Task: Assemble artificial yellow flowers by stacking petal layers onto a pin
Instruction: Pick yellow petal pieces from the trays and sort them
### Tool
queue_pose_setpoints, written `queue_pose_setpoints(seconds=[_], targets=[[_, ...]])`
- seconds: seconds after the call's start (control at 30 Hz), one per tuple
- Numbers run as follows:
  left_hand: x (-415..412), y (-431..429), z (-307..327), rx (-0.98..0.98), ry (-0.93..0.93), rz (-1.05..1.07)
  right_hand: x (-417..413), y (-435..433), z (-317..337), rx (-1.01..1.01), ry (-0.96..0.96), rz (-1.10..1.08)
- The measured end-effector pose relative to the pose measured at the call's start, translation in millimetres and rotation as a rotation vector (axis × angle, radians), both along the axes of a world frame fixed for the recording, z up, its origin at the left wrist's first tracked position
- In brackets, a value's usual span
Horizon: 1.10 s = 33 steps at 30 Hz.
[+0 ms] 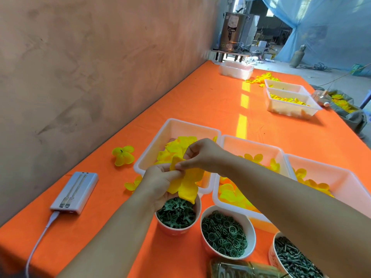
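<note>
A floppy yellow petal layer (pixel 187 183) hangs pinched between the left hand (pixel 158 185) and right hand (pixel 202 157). At its ten o'clock a finished flower (pixel 122 157) lies flat, its dark pin tip pointing up. Loose petals (pixel 174 147) are heaped at twelve o'clock, and grey-green pins (pixel 293 257) at four o'clock.

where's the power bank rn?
Head view, lower left: the power bank lies on the orange table, left of the left hand, nearer than the loose flower.
</note>
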State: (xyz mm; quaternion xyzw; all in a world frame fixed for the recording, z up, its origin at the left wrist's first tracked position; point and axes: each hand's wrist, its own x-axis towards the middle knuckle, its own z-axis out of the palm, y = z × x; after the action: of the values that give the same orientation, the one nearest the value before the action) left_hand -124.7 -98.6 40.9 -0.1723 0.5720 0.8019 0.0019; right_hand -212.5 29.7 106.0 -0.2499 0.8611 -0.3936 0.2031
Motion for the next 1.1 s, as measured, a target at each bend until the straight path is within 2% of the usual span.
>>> queue_pose_setpoints(seconds=[0.07, 0.17, 0.2, 0.27, 0.37, 0.43, 0.5, 0.7, 0.83, 0.93, 1.1], targets=[[0, -1, 3, -0.006, 0.008, -0.041, -1, 2, -2, -0.062, -0.103, -0.024], [0, -1, 6, -0.015, 0.012, -0.045, -5, 7, -4, -0.170, -0.374, 0.022], [0, -1, 8, -0.028, 0.009, -0.033, -6, 9, -4, -0.187, -0.392, 0.004], [-1, 1, 8, -0.052, 0.017, 0.011, -7, 8, -5, -0.163, -0.255, -0.113], [-3, 6, 7, -0.033, 0.024, 0.065, -7, 4, -7, -0.038, 0.154, -0.195], [-3, 10, 9, 0.014, 0.005, 0.086, -3, 5, -8, 0.015, 0.400, -0.149], [-4, 11, 11, 0.117, -0.022, 0.113, 1, 6, -7, 0.034, 0.560, -0.075], [-4, 8, 13, 0.612, -0.140, 0.018, 9, 10, -8, 0.022, 0.880, 0.203], [1, 11, 13, 0.723, -0.124, -0.077, 18, 15, -12, -0.071, 1.145, 0.304], [1, 9, 12, 0.678, -0.147, -0.093, 22, 16, -10, -0.218, 1.237, 0.260], [-10, 7, 8, 0.513, -0.193, 0.081, 28, 15, -6, -0.295, 1.149, 0.174]])
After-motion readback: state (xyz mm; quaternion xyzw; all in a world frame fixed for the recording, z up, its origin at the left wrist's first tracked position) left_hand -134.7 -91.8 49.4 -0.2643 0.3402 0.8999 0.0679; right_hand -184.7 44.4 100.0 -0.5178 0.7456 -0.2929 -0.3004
